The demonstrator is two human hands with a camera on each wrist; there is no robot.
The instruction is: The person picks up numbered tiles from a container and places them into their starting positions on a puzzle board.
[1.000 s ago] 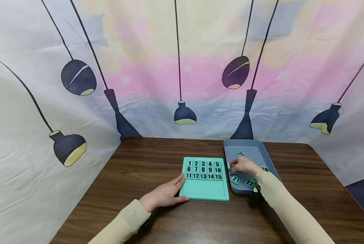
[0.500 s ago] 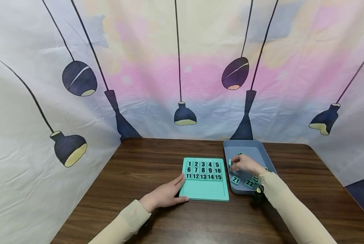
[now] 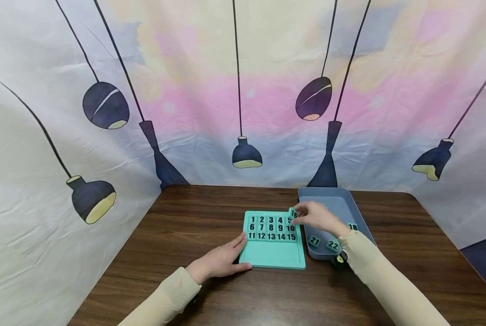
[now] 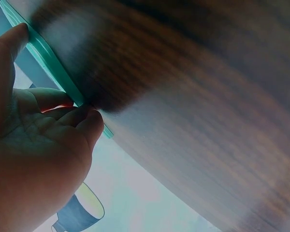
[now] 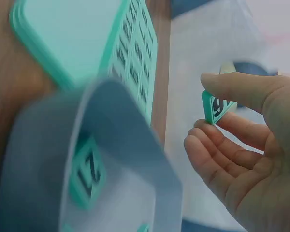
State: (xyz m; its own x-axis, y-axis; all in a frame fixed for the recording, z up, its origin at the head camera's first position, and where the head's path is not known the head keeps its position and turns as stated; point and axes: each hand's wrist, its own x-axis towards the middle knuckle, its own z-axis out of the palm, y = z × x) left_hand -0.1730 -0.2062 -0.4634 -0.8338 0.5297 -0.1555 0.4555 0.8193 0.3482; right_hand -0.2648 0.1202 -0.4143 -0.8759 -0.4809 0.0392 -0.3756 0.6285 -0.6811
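A mint-green number board (image 3: 272, 253) lies flat on the table, its upper rows filled with tiles 1 to 15 and its lower part bare. My left hand (image 3: 222, 259) rests at the board's left edge, thumb by the near corner and fingers along the side. In the left wrist view, the fingertips meet the board's rim. My right hand (image 3: 318, 216) pinches a number tile (image 3: 293, 213) marked 16 between thumb and fingers, raised over the board's far right corner. The right wrist view shows this tile (image 5: 214, 107) held up, its face partly covered by the thumb.
A blue-grey tray (image 3: 302, 194) stands right of the board, partly under my right forearm. Inside lie loose tiles, among them 21 (image 3: 314, 241), 22 (image 3: 333, 245) and 18 (image 3: 352, 226). A printed cloth (image 3: 202, 113) hangs behind the brown wooden table (image 3: 194, 203).
My right hand has lifted tile 16 from the tray's left side and moved left with it to over the board's far right corner. My left hand has stayed in place.
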